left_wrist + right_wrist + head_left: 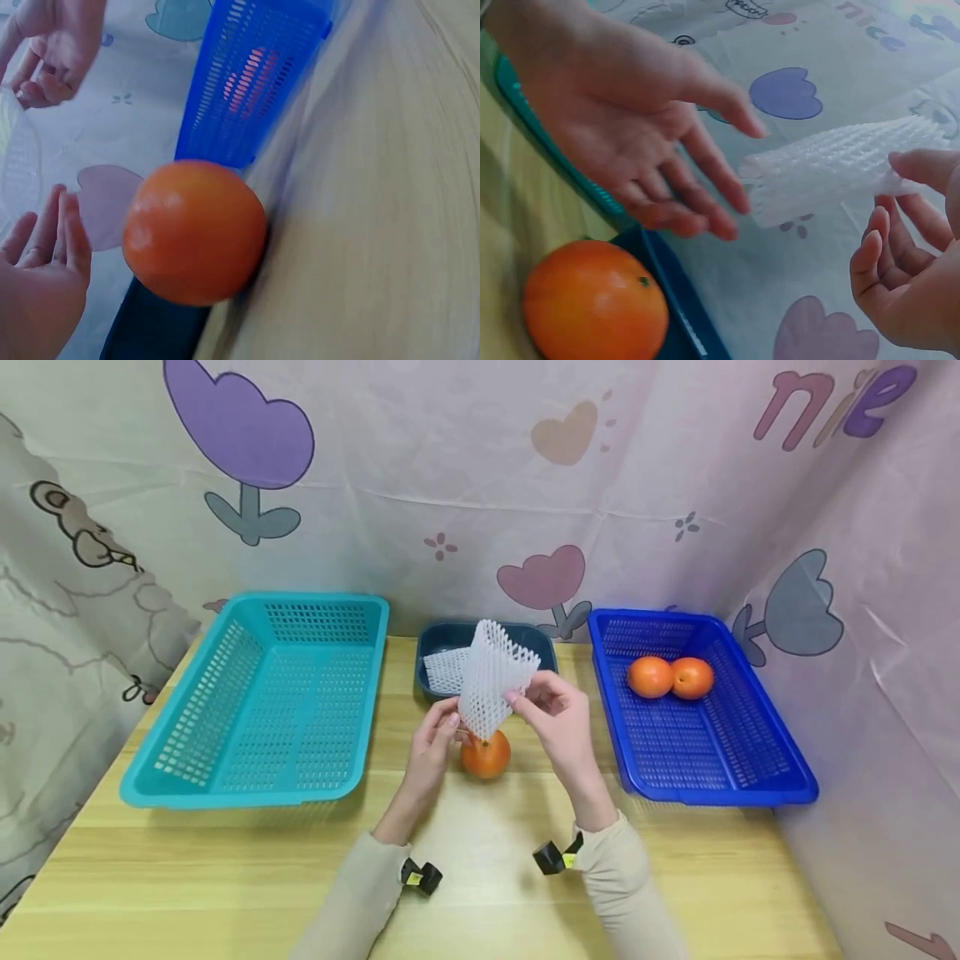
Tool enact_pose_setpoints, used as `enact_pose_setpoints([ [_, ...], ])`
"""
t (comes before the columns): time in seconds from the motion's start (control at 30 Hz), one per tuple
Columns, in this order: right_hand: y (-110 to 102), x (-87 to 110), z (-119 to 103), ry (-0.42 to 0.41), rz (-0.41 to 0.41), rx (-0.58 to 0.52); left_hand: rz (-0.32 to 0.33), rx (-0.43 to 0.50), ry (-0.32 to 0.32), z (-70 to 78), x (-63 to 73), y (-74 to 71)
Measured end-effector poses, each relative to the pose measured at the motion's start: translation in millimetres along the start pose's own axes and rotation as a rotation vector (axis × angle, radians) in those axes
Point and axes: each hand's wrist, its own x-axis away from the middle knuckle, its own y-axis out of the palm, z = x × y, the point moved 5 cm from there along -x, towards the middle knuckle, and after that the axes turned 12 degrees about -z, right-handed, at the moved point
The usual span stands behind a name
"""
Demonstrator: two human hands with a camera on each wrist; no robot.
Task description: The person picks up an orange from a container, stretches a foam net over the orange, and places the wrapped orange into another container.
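My right hand [558,714] pinches a white foam fruit net [498,677] between thumb and fingers, holding it up above the table. In the right wrist view the net [832,169] stretches sideways from the right hand [915,262]. The left hand [433,743] is close to the net's lower left side; its fingers [705,191] are spread loosely by the net's end and grip nothing. Under the net an orange [486,757] sits on the table. The same orange [195,232] fills the middle of the left wrist view.
Behind the hands stands a small dark blue basket [551,656] holding more white foam net [444,670]. A turquoise basket [255,797] is on the left. The blue basket [720,795] on the right holds two oranges [650,677]. A printed curtain [420,460] hangs behind the wooden table [225,877].
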Motion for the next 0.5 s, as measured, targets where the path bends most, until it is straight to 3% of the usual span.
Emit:
enact_pose_setpoints([
  [0.2,7.7,9.9,12.5,0.035,-0.046,-0.035,0.009,0.2,-0.074,-1.3,-0.1,5.7],
  [0.33,11.3,13.2,17.4,0.059,-0.088,-0.067,0.028,0.237,-0.075,-2.6,-0.2,5.6],
  [0.5,16.5,14.8,19.4,0.011,-0.193,-0.106,0.054,0.296,-0.097,-6.7,-1.6,4.6],
])
